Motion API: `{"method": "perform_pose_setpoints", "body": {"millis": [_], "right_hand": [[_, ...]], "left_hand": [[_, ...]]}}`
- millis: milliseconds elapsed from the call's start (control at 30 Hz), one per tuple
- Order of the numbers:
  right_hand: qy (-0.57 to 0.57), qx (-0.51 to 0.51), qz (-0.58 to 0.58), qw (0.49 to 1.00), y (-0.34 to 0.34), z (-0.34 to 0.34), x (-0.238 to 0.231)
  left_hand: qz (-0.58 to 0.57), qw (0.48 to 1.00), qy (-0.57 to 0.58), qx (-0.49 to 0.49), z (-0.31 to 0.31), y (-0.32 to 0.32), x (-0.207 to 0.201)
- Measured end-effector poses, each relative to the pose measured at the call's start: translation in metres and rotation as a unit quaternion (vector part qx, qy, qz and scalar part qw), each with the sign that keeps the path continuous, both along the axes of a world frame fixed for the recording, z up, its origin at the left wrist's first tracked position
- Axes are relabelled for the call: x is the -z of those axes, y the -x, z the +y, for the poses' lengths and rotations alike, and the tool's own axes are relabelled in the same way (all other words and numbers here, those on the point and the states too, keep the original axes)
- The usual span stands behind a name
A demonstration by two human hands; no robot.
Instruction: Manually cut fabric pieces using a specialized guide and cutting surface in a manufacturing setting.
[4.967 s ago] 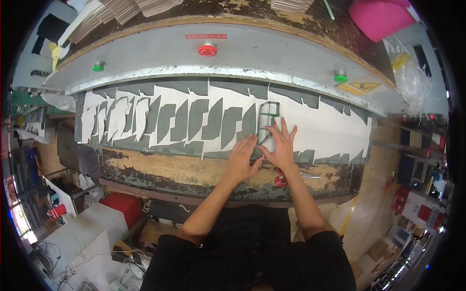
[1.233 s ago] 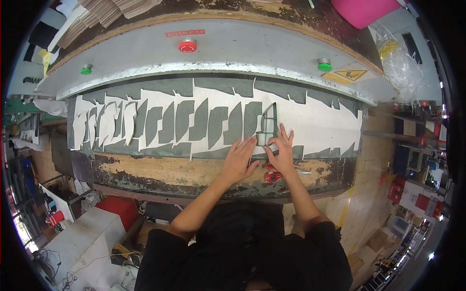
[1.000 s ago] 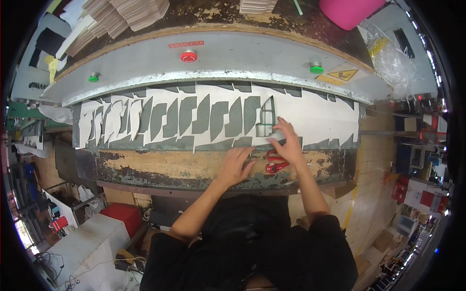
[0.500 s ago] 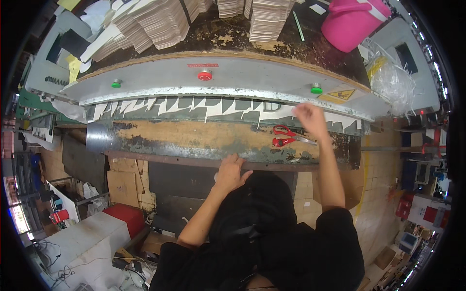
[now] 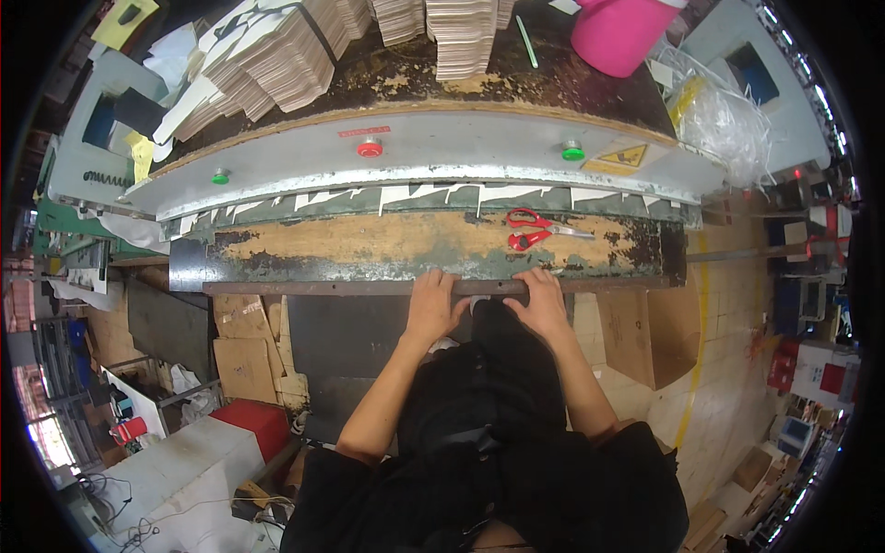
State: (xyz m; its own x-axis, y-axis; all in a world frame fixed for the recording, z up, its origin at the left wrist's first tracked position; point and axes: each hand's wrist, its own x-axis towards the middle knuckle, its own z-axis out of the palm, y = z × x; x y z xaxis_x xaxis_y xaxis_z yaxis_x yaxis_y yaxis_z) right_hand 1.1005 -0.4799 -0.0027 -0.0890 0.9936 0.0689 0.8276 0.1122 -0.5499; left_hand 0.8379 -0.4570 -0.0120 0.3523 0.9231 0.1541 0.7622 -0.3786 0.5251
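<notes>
Both hands lie on the brown front rail (image 5: 323,288) of a worn machine table. My left hand (image 5: 433,306) curls its fingers over the top, thumb lower down. To its right, my right hand (image 5: 544,302) grips the same rail in the same way. Beyond my right hand, red-handled scissors (image 5: 520,241) lie on the worn wooden surface (image 5: 369,241), blades pointing right. Jagged white paper pieces (image 5: 502,194) stick out from under the grey machine beam (image 5: 277,152). How far these pieces reach beneath the beam is hidden.
On the beam sit a red button (image 5: 370,149) and two green buttons (image 5: 572,150). Above it stand cut paper stacks (image 5: 277,69), a pink bucket (image 5: 618,37) and a light green stick (image 5: 526,42). Clear plastic wrap (image 5: 728,134) hangs at right; a cardboard box (image 5: 650,336) stands below.
My right hand has come back from the paper pieces under the beam and down onto the front rail. The left hand stays on the rail. The view has shifted slightly.
</notes>
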Motion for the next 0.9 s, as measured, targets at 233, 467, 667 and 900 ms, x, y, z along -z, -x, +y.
{"method": "perform_pose_setpoints", "body": {"millis": [233, 467, 667, 900], "right_hand": [[0.008, 0.005, -0.035, 0.999, -0.001, 0.030, -0.001], [0.038, -0.046, -0.038, 0.997, -0.023, 0.051, -0.015], [0.202, -0.207, -0.018, 0.957, -0.048, 0.214, -0.043], [-0.107, -0.423, -0.142, 0.889, -0.022, 0.361, 0.042]], "left_hand": [[-0.040, 0.999, -0.032, 0.000, 0.025, -0.003, -0.004], [-0.011, 0.994, 0.090, 0.059, 0.045, 0.011, -0.013], [-0.093, 0.996, 0.006, 0.015, 0.141, -0.006, -0.014], [-0.006, 0.996, 0.030, 0.087, 0.190, -0.019, 0.075]]}}
